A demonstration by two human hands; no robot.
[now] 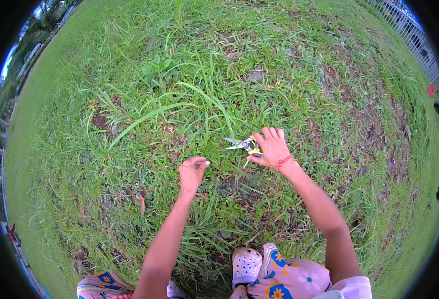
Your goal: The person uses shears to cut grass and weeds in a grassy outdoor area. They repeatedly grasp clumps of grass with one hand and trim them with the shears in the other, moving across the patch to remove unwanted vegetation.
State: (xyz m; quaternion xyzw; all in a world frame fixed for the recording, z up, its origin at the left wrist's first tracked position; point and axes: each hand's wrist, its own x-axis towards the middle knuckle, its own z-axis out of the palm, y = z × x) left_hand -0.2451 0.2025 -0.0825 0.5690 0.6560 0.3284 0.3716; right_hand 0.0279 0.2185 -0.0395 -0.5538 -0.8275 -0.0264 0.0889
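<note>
My right hand (272,147) grips a pair of garden snips (247,144) with yellow and black handles. Their two pointed metal blades stand apart and face left, just above the grass. A red string bracelet (284,163) circles the right wrist. To the left, my left hand (193,170) hovers over the turf with its fingers curled in against the thumb. Whether a thin blade of grass is pinched there I cannot tell. Beyond both hands rises a clump of long-bladed grass (204,101), one blade arching down close to the snips.
Short grass and weeds surround me, with bare soil patches (101,121) and a flat stone (256,74). My clog (246,263) and patterned trousers (297,278) are at the bottom. A metal fence (406,33) runs along the upper right, near a red object (430,91).
</note>
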